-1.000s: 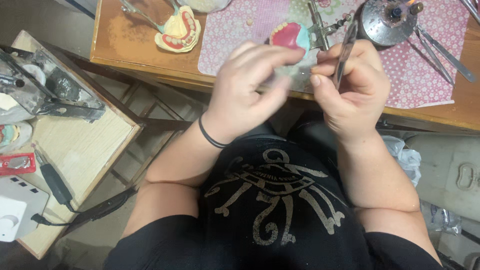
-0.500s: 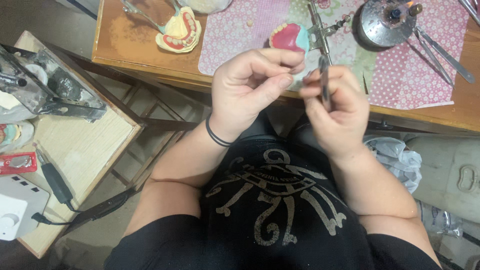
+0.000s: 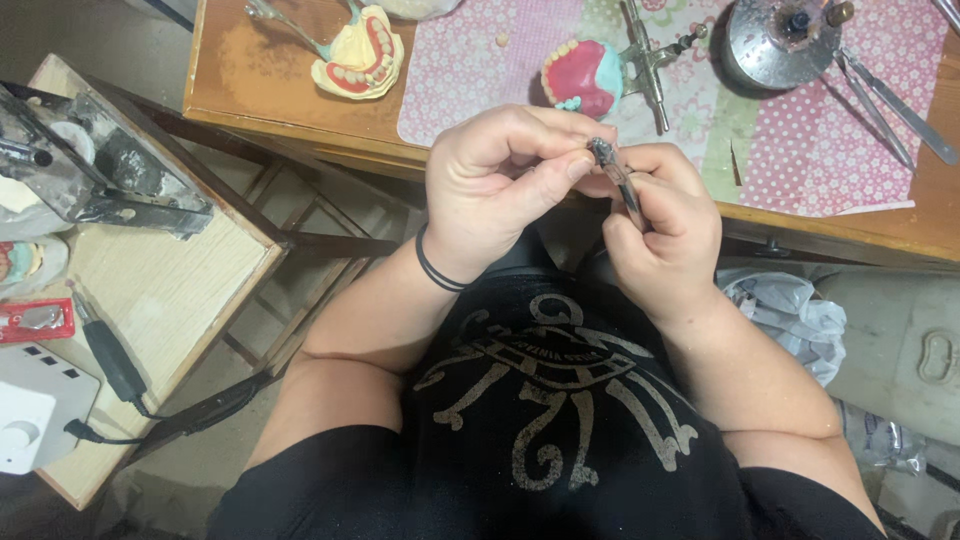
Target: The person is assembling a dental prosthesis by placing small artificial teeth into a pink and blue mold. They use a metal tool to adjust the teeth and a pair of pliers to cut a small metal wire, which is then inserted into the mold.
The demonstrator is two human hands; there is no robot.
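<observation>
The left hand [image 3: 495, 190] and right hand [image 3: 660, 235] meet over the lap, before the table [image 3: 270, 95] edge, with a thin metal tool [image 3: 617, 178] between them. A denture model [image 3: 583, 77] lies on the mat [image 3: 800, 150] behind them; a side table [image 3: 160, 290] stands left.

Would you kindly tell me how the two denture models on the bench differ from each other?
The denture model on the bare wood has a cream-yellow plaster base, while the denture model on the pink dotted mat has a pale blue one. The first lies left of the hands; the second sits just beyond them, against a metal articulator frame. Both show pink wax gums with a row of teeth, and neither hand touches them.
</observation>
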